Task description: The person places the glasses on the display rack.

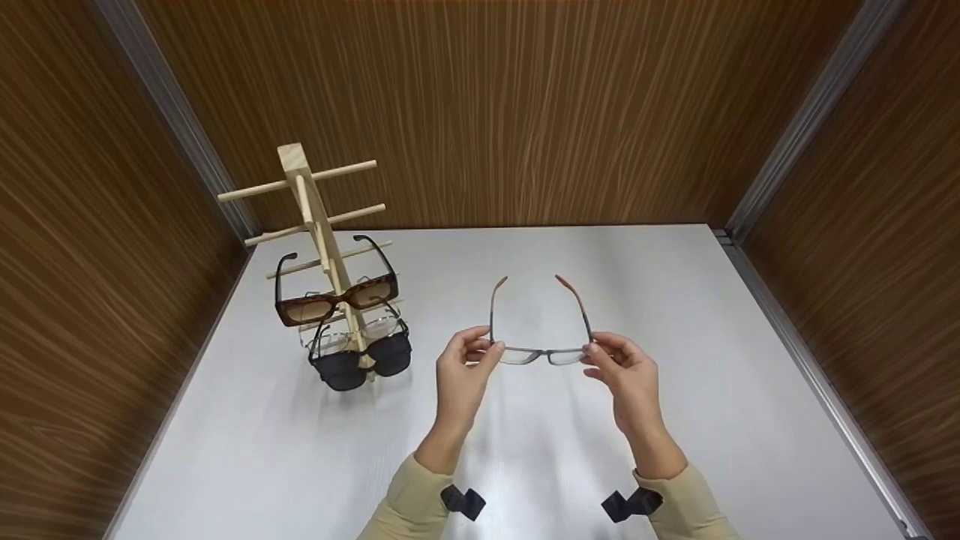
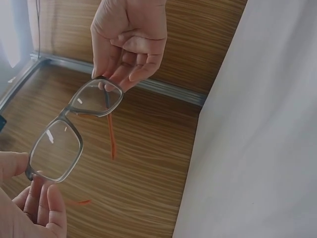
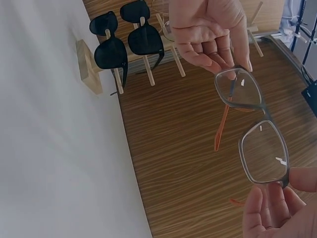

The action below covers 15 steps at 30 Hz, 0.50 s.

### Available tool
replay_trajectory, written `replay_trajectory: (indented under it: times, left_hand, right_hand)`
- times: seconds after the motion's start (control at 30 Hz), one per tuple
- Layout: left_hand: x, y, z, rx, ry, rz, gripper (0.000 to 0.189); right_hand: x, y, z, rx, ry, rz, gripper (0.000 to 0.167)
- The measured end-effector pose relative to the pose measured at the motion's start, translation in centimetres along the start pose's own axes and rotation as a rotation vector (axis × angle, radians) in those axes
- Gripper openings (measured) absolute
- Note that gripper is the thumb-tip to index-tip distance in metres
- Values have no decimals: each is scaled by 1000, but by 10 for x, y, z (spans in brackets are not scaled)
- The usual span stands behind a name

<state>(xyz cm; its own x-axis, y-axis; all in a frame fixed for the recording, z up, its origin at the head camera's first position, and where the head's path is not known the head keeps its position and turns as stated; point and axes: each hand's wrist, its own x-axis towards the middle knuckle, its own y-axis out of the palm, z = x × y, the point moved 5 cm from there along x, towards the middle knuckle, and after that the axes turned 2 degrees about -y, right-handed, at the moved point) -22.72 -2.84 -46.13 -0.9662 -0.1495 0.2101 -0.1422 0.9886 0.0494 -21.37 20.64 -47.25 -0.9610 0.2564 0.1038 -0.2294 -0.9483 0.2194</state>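
Observation:
Both hands hold one pair of eyeglasses (image 1: pixel 543 353) above the white table, its temples unfolded and pointing away from the person. The frame is dark grey with clear lenses and orange temple tips. My left hand (image 1: pixel 466 371) pinches the left end of the frame by the hinge, thumb on the front. At the opposite hinge, my right hand (image 1: pixel 624 379) pinches the right end between thumb and fingers. In the left wrist view the eyeglasses (image 2: pixel 62 119) slant between the two hands; the right wrist view shows the same eyeglasses (image 3: pixel 262 114) gripped at both corners.
Left on the white table (image 1: pixel 712 315) stands a wooden eyewear rack (image 1: pixel 294 159) with several pegs. Tortoiseshell sunglasses (image 1: pixel 300 311), thin-rimmed clear glasses (image 1: pixel 381 328) and black sunglasses (image 1: pixel 341 372) hang on its lower part. Wood-grain panels (image 1: pixel 525 112) enclose the table at the back and sides.

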Motion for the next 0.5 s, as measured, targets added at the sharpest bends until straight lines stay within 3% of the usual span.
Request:
replay_trajectory:
  times: [0.2, 0.5]
  left_hand:
    - [0, -11, -5, -18, 5, -13, 28]
    - [0, -28, -20, -22, 9, 17, 30]
  right_hand:
    - [-2, 11, 4, 4, -26, 16, 29]
    - [-1, 28, 10, 17, -49, 75, 28]
